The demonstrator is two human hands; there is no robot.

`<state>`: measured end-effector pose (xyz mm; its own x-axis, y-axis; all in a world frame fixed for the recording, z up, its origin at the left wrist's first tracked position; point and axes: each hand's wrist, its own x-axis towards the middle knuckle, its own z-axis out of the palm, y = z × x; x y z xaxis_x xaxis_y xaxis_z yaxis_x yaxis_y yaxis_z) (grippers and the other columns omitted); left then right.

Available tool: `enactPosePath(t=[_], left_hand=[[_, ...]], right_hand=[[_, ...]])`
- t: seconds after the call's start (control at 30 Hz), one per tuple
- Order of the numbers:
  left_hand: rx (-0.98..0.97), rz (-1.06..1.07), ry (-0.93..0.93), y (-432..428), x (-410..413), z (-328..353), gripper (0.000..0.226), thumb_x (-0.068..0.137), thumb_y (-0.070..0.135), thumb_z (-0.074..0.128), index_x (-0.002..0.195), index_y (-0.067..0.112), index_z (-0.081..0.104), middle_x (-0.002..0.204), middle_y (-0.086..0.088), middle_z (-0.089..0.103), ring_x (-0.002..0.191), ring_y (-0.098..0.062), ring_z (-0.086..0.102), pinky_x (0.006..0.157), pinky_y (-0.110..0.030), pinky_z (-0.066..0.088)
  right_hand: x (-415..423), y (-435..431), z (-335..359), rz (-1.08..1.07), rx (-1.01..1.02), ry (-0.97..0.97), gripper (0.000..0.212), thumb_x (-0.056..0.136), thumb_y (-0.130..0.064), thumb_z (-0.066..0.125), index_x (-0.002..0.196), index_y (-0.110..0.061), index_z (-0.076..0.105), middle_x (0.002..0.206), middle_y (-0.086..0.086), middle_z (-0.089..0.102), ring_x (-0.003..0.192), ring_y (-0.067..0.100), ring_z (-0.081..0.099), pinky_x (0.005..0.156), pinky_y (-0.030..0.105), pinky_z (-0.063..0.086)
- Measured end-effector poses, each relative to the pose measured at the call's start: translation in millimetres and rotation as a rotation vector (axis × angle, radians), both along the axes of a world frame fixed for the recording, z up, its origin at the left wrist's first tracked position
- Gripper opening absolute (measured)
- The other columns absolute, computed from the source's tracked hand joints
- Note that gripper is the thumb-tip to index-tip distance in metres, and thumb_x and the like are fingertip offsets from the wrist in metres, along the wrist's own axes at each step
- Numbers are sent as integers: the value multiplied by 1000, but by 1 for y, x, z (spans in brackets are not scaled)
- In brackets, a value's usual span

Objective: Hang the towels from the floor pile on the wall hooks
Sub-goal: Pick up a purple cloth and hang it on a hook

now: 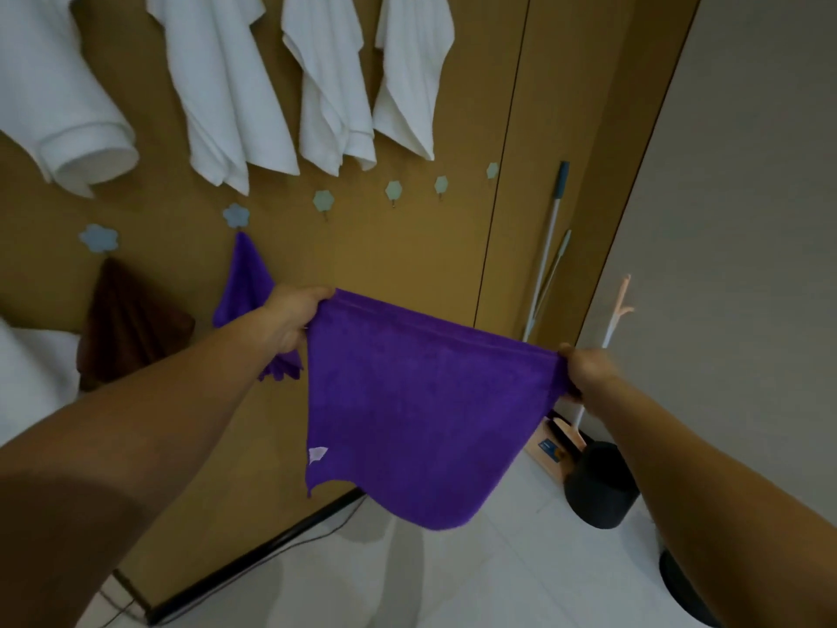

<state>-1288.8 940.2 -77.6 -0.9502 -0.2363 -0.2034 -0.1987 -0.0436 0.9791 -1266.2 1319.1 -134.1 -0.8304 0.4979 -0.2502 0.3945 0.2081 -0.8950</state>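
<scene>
Now we hold the purple microfibre towel (421, 410) stretched in the air before the brown wall panel (407, 247), our left hand (294, 319) and right hand (584, 369) each gripping a top corner. It looks light, soft and limp, so we judge the hemmed top edge the best hold for reaching the pale green flower-shaped hook (323, 201) above.

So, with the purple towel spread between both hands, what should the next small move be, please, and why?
Probably raise the purple towel toward the nearest bare hook: the left hand and right hand pinch its top corners, and that hook carries nothing yet.
</scene>
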Motion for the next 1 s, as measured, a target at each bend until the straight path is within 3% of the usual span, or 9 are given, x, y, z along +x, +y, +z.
enactPosePath(t=[0.2,0.3,0.4,0.5,0.6,0.7,0.83,0.9,1.0], left_hand=[[-90,206,-7,-11,-6,4,9,87,19,65,80,14,61,72,-1,65,59,-13,60,37,-19,45],[-195,252,-27,-19,-7,1,10,88,19,62,93,10,59,80,-4,63,63,-16,58,47,-24,42],[-254,295,-65,-26,-4,0,15,89,17,57,102,12,57,81,-6,60,60,-18,53,48,-26,37],[-228,333,-95,-29,-1,0,3,89,14,54,91,13,55,70,-4,51,56,-16,44,50,-27,36],[-175,363,-52,-22,0,1,15,90,11,52,76,15,53,65,-3,50,53,-15,42,49,-29,39],[-104,361,3,-11,4,1,15,91,12,52,78,18,56,71,-1,55,59,-13,48,55,-30,41],[-105,359,23,1,7,-2,22,94,12,47,80,21,60,76,0,54,64,-12,46,59,-28,40],[-106,368,31,7,11,-5,22,95,9,46,79,19,58,75,0,54,61,-12,48,49,-22,42],[-119,395,31,13,18,-8,23,95,6,45,82,17,60,76,1,56,55,-11,53,33,-13,36]], right_hand=[[-28,-16,21,61,-147,160,47,95,-41,57,109,3,61,93,15,58,72,26,54,55,33,42],[-34,-23,33,249,-76,169,46,91,-44,61,96,1,64,91,14,62,75,24,59,64,37,45],[-37,-27,43,381,-82,174,39,93,-45,58,78,-9,60,78,5,57,63,17,49,53,29,35],[-42,-27,40,441,-6,125,43,99,-47,44,82,-9,57,72,4,48,56,17,37,49,29,30],[-48,-27,31,463,39,121,44,102,-43,38,82,-7,53,74,7,46,58,18,41,55,31,37],[-55,-24,28,413,-28,129,40,101,-37,45,77,-6,55,68,6,50,57,18,47,54,29,40],[-64,-20,31,335,-229,168,20,93,-21,62,92,-1,62,76,9,61,61,18,55,54,29,44],[-69,-18,31,318,-292,228,10,92,-15,63,98,-7,60,85,9,62,67,17,56,65,31,47],[-76,-14,28,324,-339,294,20,93,-14,61,112,-10,62,98,7,63,74,11,56,67,23,47]])
